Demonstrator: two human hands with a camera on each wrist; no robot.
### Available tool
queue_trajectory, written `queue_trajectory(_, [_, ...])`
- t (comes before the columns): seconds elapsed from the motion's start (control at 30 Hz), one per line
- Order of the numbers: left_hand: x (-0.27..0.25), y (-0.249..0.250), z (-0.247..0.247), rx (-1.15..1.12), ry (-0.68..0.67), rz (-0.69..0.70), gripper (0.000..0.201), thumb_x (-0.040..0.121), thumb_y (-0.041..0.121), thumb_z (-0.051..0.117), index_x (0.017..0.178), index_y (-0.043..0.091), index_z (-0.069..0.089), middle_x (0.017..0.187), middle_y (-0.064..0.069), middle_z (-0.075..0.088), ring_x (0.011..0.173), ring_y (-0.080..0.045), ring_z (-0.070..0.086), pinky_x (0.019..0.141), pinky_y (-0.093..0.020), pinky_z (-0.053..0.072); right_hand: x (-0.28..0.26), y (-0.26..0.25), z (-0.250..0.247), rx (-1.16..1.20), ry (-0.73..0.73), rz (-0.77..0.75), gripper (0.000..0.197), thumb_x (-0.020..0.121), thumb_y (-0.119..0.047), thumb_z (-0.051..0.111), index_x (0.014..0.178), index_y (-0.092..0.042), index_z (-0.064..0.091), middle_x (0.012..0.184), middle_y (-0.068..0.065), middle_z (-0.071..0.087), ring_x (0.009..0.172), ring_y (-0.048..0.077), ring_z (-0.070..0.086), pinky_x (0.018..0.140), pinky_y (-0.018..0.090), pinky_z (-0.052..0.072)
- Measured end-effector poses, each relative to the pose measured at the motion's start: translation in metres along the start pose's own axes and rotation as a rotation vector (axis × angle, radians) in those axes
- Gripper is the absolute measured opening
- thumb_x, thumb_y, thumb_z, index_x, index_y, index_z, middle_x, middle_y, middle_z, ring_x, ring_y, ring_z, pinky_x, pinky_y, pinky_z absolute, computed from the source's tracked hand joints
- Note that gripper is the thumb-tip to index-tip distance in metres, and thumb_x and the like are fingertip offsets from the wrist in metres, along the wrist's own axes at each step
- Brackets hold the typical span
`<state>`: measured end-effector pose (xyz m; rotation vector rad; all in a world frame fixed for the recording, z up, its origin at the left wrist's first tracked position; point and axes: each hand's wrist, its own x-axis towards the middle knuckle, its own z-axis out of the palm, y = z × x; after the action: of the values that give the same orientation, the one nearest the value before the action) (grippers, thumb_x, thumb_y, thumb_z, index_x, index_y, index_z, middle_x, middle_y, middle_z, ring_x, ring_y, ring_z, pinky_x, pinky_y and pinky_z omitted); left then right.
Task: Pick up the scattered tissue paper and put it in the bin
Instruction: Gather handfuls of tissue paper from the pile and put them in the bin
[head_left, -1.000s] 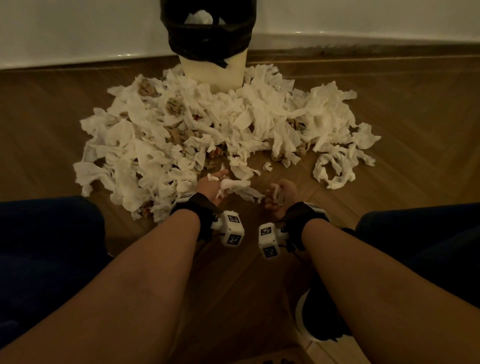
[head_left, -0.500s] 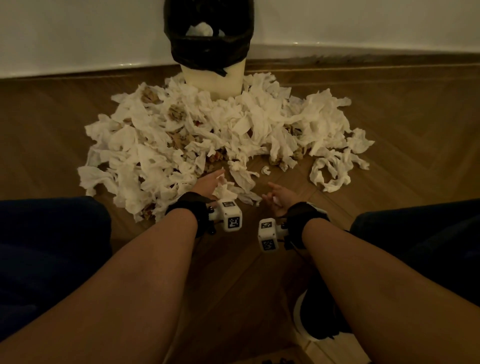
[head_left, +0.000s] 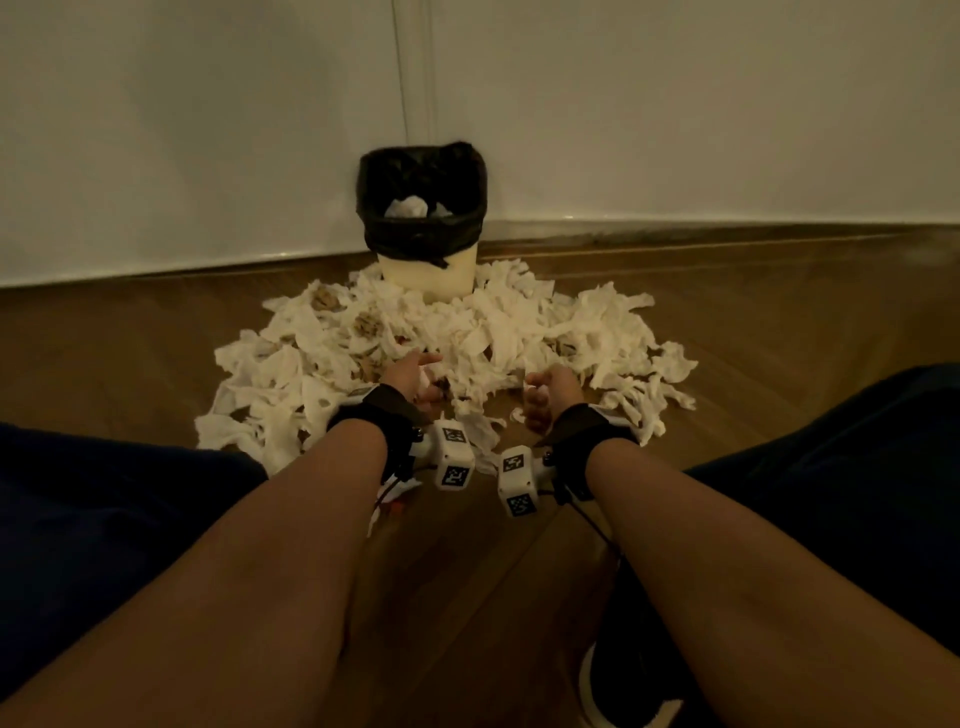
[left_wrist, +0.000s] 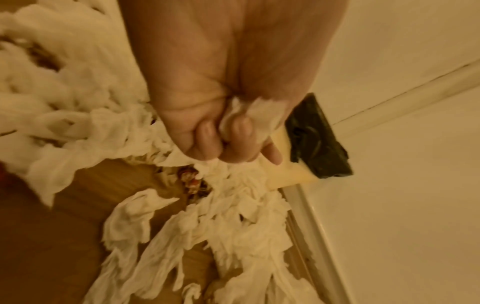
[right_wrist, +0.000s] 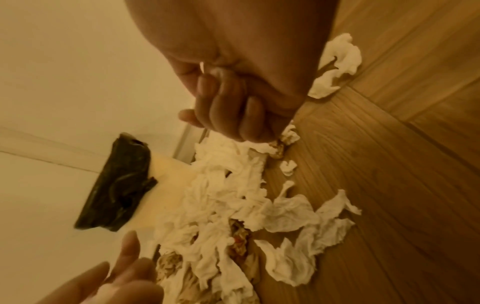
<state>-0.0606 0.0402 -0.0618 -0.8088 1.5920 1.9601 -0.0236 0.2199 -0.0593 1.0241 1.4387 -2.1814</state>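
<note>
A cream bin (head_left: 426, 273) with a black liner (head_left: 421, 228) stands against the wall, and some white tissue lies inside it. A wide pile of torn white tissue paper (head_left: 498, 332) lies on the wooden floor around its foot. At the pile's near edge, my left hand (head_left: 415, 382) grips a wad of tissue (left_wrist: 255, 112) in curled fingers, one finger stretched out. My right hand (head_left: 545, 397) is curled into a fist (right_wrist: 233, 115) just right of it. A small white scrap (head_left: 537, 388) shows at its thumb.
Brownish crumpled bits (head_left: 369, 325) lie mixed into the pile. My knees in dark trousers (head_left: 104, 509) flank the arms on both sides, with a black shoe (head_left: 628, 670) at lower right. The white wall (head_left: 675, 130) and skirting close off the space behind the bin.
Both hands have moved forward into the pile's near edge, toward the bin. The left hand now grips a tissue wad. The head view has tilted up, so the whole bin shows.
</note>
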Motion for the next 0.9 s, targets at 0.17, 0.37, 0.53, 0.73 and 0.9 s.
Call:
queue_trajectory(0.17, [-0.019, 0.039, -0.005, 0.247, 0.054, 0.045, 0.043, 0.097, 0.007, 0.038, 0.139, 0.012, 0.033, 0.14, -0.014, 0.038, 0.113, -0.035, 0.051, 0.081, -0.038, 0.046, -0.014, -0.035, 0.017, -0.182, 0.025, -0.058, 0.022, 0.101, -0.012, 0.026, 0.111, -0.012, 0.045, 0.07, 0.004, 0.038, 0.052, 0.014, 0.026, 0.049, 0.026, 0.021])
queue_trajectory(0.37, [-0.019, 0.109, -0.02, 0.679, 0.232, 0.36, 0.044, 0.098, 0.008, 0.034, 0.14, 0.014, 0.039, 0.143, -0.02, 0.039, 0.123, -0.038, 0.046, 0.102, -0.039, 0.042, -0.025, -0.091, 0.055, -0.239, -0.125, -0.224, 0.046, 0.097, 0.008, 0.03, 0.143, 0.002, 0.026, 0.113, 0.032, 0.054, 0.061, 0.025, 0.055, 0.039, 0.021, 0.048])
queue_trajectory(0.53, [-0.023, 0.168, -0.02, 0.674, 0.375, 0.667, 0.035, 0.097, 0.006, 0.036, 0.129, 0.012, 0.049, 0.13, -0.016, 0.032, 0.118, -0.037, 0.044, 0.093, -0.035, 0.044, -0.023, -0.144, 0.099, -0.332, -0.122, -0.469, 0.013, 0.092, 0.009, 0.047, 0.097, 0.002, 0.058, 0.108, 0.029, 0.059, 0.058, 0.022, 0.064, 0.05, 0.026, 0.057])
queue_trajectory(0.73, [-0.014, 0.209, 0.001, 0.557, 0.248, 0.871, 0.023, 0.09, 0.001, 0.047, 0.107, 0.014, 0.039, 0.099, -0.016, 0.049, 0.077, -0.027, 0.053, 0.06, -0.031, 0.043, 0.014, -0.186, 0.141, -0.599, 0.129, -0.813, 0.017, 0.088, 0.0, 0.056, 0.094, -0.005, 0.071, 0.084, 0.014, 0.069, 0.052, 0.009, 0.059, 0.056, 0.018, 0.053])
queue_trajectory(0.9, [0.028, 0.221, 0.003, 0.749, 0.384, 0.918, 0.018, 0.085, 0.003, 0.059, 0.101, 0.005, 0.069, 0.103, -0.015, 0.069, 0.092, -0.027, 0.065, 0.068, -0.023, 0.048, 0.05, -0.194, 0.16, -0.785, 0.159, -0.878, 0.022, 0.09, -0.002, 0.055, 0.103, -0.008, 0.072, 0.101, 0.014, 0.07, 0.076, 0.017, 0.065, 0.073, 0.019, 0.051])
